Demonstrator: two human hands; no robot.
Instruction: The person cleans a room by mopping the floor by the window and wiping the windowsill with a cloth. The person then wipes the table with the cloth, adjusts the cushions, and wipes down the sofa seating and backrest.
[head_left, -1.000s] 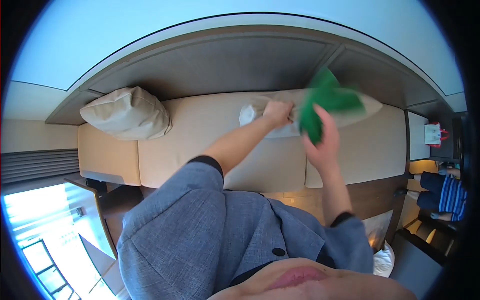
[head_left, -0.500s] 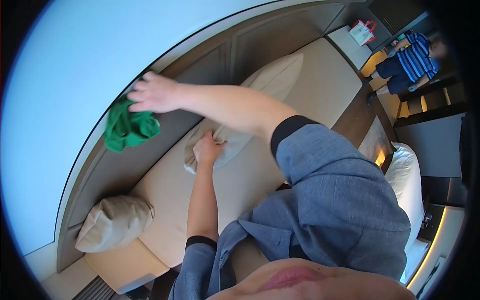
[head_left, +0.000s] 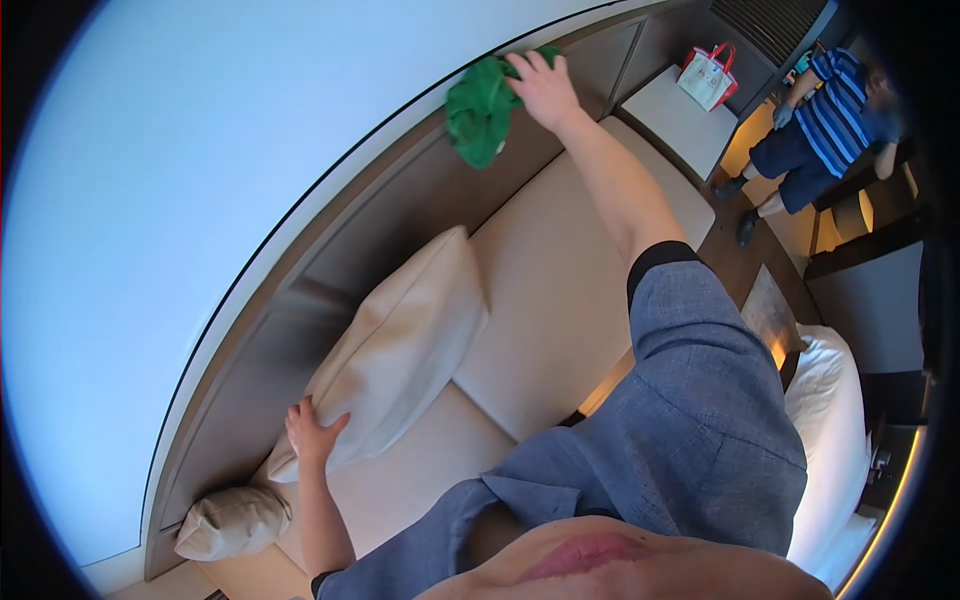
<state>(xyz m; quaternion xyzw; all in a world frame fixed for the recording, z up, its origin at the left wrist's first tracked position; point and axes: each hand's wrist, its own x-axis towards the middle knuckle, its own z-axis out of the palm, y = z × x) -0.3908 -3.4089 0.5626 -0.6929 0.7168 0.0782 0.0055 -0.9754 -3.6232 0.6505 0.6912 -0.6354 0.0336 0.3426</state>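
Note:
A green cloth lies bunched on the top ledge of the dark panel behind the sofa. My right hand rests on the cloth with its fingers spread, pressing it to the ledge. A long beige cushion leans against the panel on the sofa. At the cushion's lower left end, my left hand touches it, with thumb and fingers apart.
A smaller beige cushion sits at the sofa's lower left end. A red and white bag stands on a white side table. A person in a striped shirt stands at upper right. White bedding is at right.
My right hand and the green cloth have moved right along the ledge. The long cushion has shifted left along the sofa, with my left hand at its end, fingers now more open. The view has turned.

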